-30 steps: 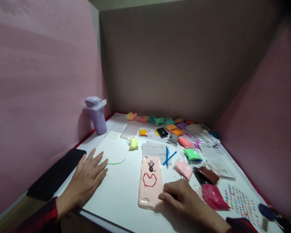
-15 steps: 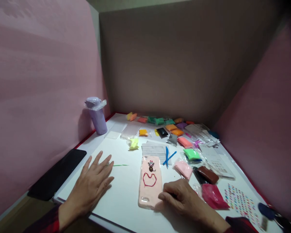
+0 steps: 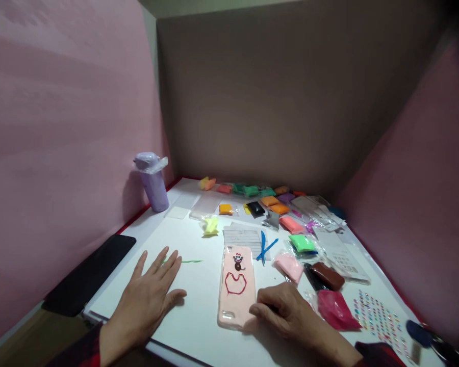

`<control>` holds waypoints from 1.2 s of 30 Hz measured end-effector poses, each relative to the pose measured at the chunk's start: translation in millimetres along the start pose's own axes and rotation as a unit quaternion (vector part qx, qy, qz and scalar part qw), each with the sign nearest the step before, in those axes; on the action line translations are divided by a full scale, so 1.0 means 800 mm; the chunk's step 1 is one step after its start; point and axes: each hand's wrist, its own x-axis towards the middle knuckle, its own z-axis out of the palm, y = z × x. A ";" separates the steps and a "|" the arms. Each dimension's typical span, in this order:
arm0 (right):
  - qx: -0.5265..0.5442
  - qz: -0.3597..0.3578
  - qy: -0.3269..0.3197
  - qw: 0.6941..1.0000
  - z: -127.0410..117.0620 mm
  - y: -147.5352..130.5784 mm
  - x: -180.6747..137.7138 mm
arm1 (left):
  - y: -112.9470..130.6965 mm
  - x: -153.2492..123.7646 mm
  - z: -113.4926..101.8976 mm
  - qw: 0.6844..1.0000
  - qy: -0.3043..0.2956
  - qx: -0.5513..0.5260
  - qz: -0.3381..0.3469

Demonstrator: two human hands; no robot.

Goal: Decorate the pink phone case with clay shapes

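Note:
My left hand (image 3: 151, 290) is open and flat on the white table, fingers spread. Its fingertips lie over a thin green strand of clay (image 3: 191, 261), which shows to the right of them and partly between them. At the lower right edge of a pink phone case (image 3: 237, 306), my right hand (image 3: 286, 311) rests with its fingers curled. The thumb touches or overlaps that edge; anything inside the curled fingers is hidden. On the case sit a small figure (image 3: 237, 261) with a red bow and a magenta outline (image 3: 236, 283) shaped like an open, notched loop.
Blue modelling tools (image 3: 265, 248) lie crossed on lined paper (image 3: 240, 237). Clay packets, including bright green (image 3: 303, 243), brown (image 3: 328, 275) and magenta (image 3: 337, 309), spread rightward. A gem sheet (image 3: 380, 318) is at right. A purple bottle (image 3: 155, 186) and black phone-like slab (image 3: 92, 272) stand left.
My left hand has shifted slightly to the right over the green strand, its thumb spreading farther from the fingers. The right hand and the phone case stay in place.

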 end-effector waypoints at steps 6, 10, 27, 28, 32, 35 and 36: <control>0.006 0.007 0.003 1.000 0.000 0.000 -0.001 | -0.002 0.015 -0.002 0.999 -0.041 -0.023 -0.021; 0.007 0.007 -0.002 1.000 0.000 0.000 -0.001 | -0.001 -0.007 0.000 1.000 -0.023 -0.011 -0.001; -0.001 0.007 -0.003 1.000 -0.001 0.000 0.000 | 0.012 0.002 -0.017 0.998 0.045 -0.014 0.029; -0.001 0.007 -0.003 1.000 -0.001 0.001 0.000 | 0.017 0.006 -0.017 0.998 0.045 -0.015 0.038; -0.005 0.008 -0.001 1.000 -0.001 0.001 0.000 | 0.029 0.012 -0.013 0.998 0.043 -0.017 0.050; -0.008 0.009 0.000 1.000 -0.002 0.000 0.000 | 0.030 0.006 -0.012 0.997 0.044 -0.006 0.058; -0.008 0.009 0.000 1.000 -0.002 0.000 0.000 | 0.030 0.004 -0.012 0.997 0.046 -0.002 0.060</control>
